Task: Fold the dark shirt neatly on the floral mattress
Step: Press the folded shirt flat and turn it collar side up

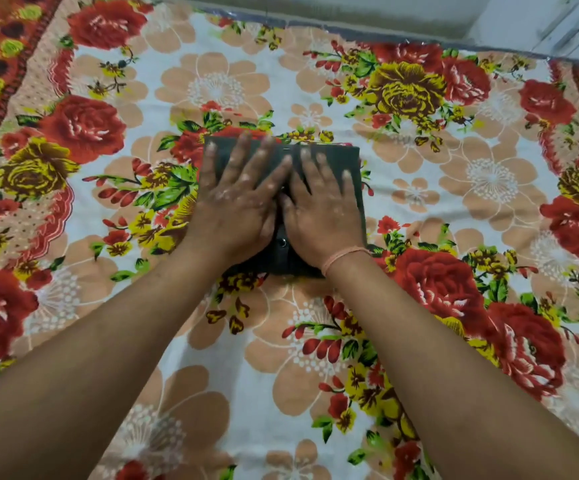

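2 hands flat on the folded shirt (pixel 345 157)
left hand (pixel 236 206) and right hand (pixel 321 216) press side by side, fingers spread, gripping nothing; the shirt lies mid-mattress (pixel 315 341), a snap (pixel 282 242) between them.

Left hand (pixel 238 206) flat, palm down, fingers spread. Right hand (pixel 319 216) flat just beside it, thumbs nearly touching. Both arms stretched out straight. Thin pink band (pixel 345 257) round right wrist.
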